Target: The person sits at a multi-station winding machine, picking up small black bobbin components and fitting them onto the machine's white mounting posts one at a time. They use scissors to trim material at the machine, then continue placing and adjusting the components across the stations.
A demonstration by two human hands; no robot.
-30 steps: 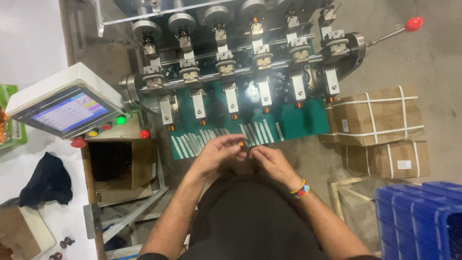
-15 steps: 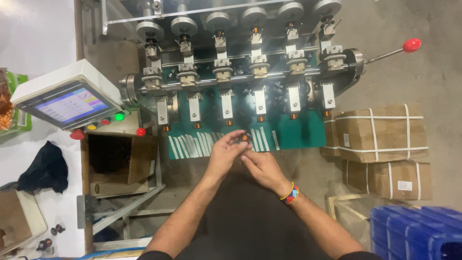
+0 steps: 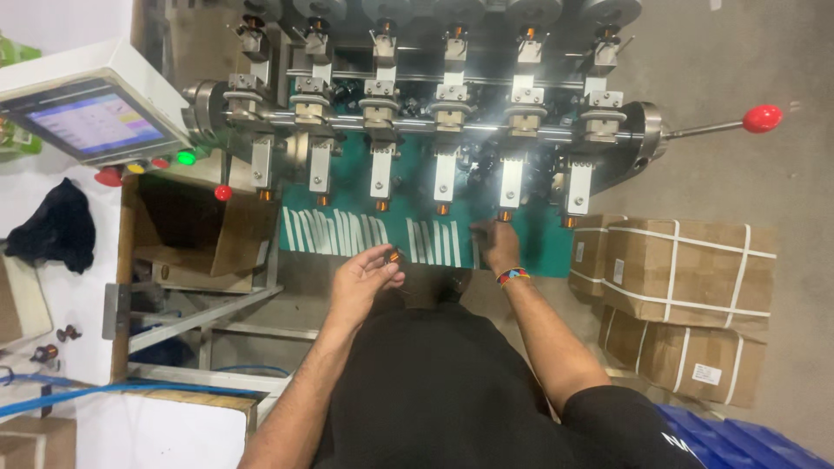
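- Grey concrete floor surrounds a winding machine [image 3: 434, 104] with 6 spindle heads in a row above a green tray [image 3: 539, 247].
- Left hand [image 3: 360, 278] is held palm-up just below the tray, fingers curled and pinching a small copper-coloured coil [image 3: 395, 256] at the fingertips.
- Right hand [image 3: 497, 243] reaches up to the tray under the 5th spindle, fingers closed near a spindle tip [image 3: 504, 214]; whether it grips anything I cannot tell.
- Judging by this, seating a coil well means keeping the pinch light, lining it up squarely with the tip, and keeping the wrist clear of neighbouring heads.
- Green tray holds rows of white strips [image 3: 373, 234].
- Open cardboard box [image 3: 234, 234] at the left looks dark inside; contents cannot be made out.
- 3 strapped cartons [image 3: 686, 269] sit closed at the right, beside a blue crate [image 3: 756, 443].
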